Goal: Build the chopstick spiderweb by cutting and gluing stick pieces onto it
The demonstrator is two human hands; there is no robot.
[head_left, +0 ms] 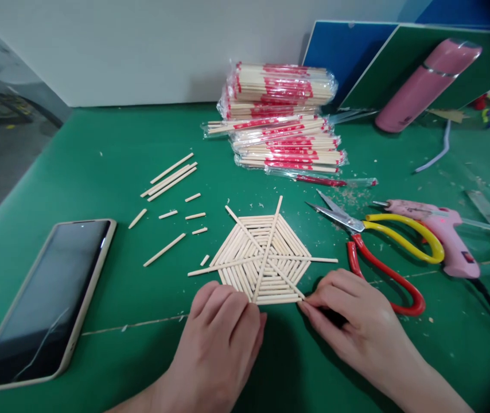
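A green work surface (98, 172) fills most of the view, crossed by a pale seam (154, 321) and sprinkled with small chips around the tools. A white panel (142, 51) rises along its far edge; beyond the left corner a grey floor (8, 149) shows, blurred. At the far right a blue board (343, 57) and a green board (400, 80) stand upright, with a pink bottle (428, 89) in front of them. Plastic-wrapped stick packets (286, 123) are heaped against the panel. The stick web (266, 256), a hexagon of wooden sticks with longer spokes across it, lies flat in front of the person. The right hand (352, 321) pinches thumb and forefinger together on a spoke end at its near right corner; the left hand (223, 338) is curled over the near left edge, and whether its fingers grip anything I cannot tell. Loose sticks (172, 183) lie beyond a dark-screened phone (51, 292) on the left; open scissors (359, 226) and a pink glue gun (447, 229) lie on the right.
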